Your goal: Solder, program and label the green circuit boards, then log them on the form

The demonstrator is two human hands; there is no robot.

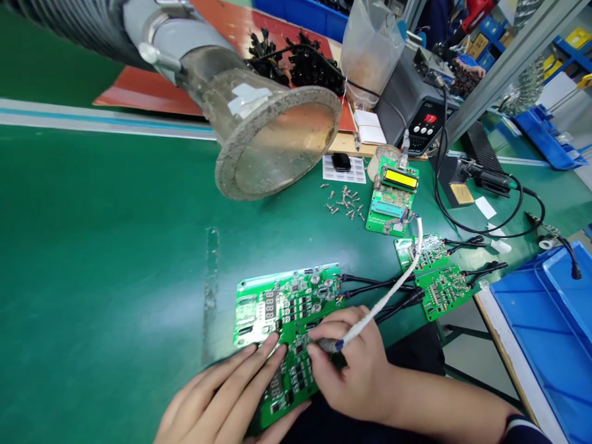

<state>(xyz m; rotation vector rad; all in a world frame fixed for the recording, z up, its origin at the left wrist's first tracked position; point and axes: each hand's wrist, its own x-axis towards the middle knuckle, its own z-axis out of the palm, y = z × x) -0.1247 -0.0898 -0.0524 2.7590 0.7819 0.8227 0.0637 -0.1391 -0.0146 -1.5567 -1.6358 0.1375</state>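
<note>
My right hand [354, 364] is closed in a pen grip around a grey-tipped probe [330, 345]. Its tip meets the near green circuit board [300, 376], around the middle. From the probe a white sleeved cable [386, 297] runs up to a green programmer board [392, 196] with a yellow display and a teal socket. My left hand [231, 394] lies with long fingers over the near board's left part, thumb at its lower edge, holding it. A second circuit board [287, 299] adjoins it on the far side, with black cables [370, 285] leading right.
A fume extractor hood [277, 142] hangs over the table. Behind the programmer stands a soldering station [416, 105]; its iron [494, 179] rests in a stand. Loose screws [345, 200] lie midtable. Two more circuit boards [441, 290] and a blue bin [546, 320] are at right.
</note>
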